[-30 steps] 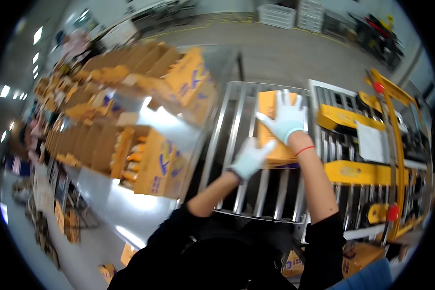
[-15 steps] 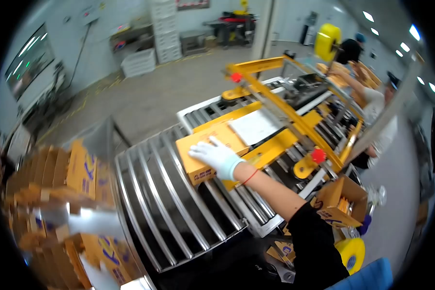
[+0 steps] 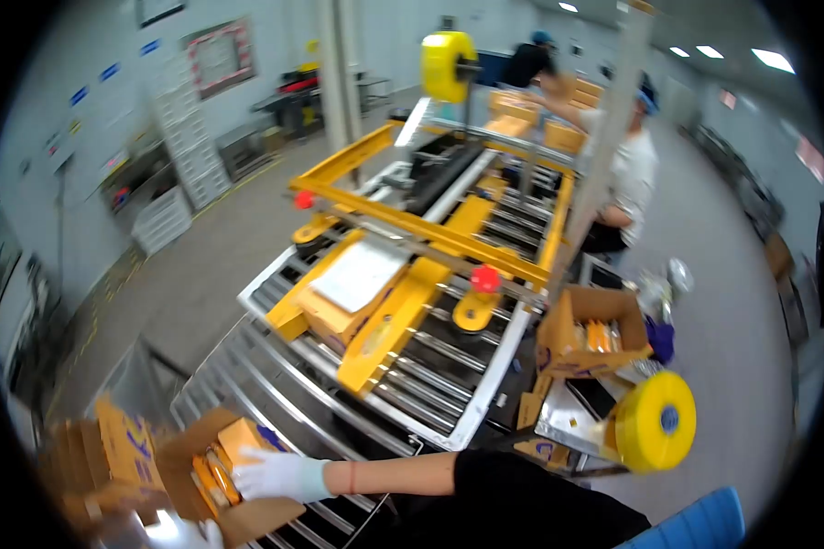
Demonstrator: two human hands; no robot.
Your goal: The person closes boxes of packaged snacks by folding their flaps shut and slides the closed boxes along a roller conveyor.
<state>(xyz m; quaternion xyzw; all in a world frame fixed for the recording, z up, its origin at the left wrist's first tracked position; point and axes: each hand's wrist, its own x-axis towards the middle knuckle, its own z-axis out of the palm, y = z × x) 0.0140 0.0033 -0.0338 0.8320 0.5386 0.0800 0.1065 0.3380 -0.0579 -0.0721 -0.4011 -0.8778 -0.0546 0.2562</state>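
Observation:
An open cardboard carton [image 3: 178,467] at the lower left holds several orange-and-white packets [image 3: 214,478]. My right hand [image 3: 275,476], in a white glove, reaches across to its right side, fingers stretched out beside the packets and flaps. Low at the carton's near left is my left hand [image 3: 185,532], white-gloved and blurred, its fingers not clear. A closed carton [image 3: 334,316] with a white sheet [image 3: 362,273] over it sits between the yellow guide rails of the sealing machine [image 3: 412,220], apart from both hands.
Curved rollers [image 3: 275,375] lead up to the machine. Folded cartons [image 3: 73,457] stand at far left. On the right are another open carton [image 3: 558,352] with packets and a yellow tape roll [image 3: 655,421]. A co-worker in a white shirt [image 3: 634,174] is beyond the machine.
My right hand has left the closed carton and moved to the open carton at lower left. The closed carton is now farther between the rails. The view has swung right.

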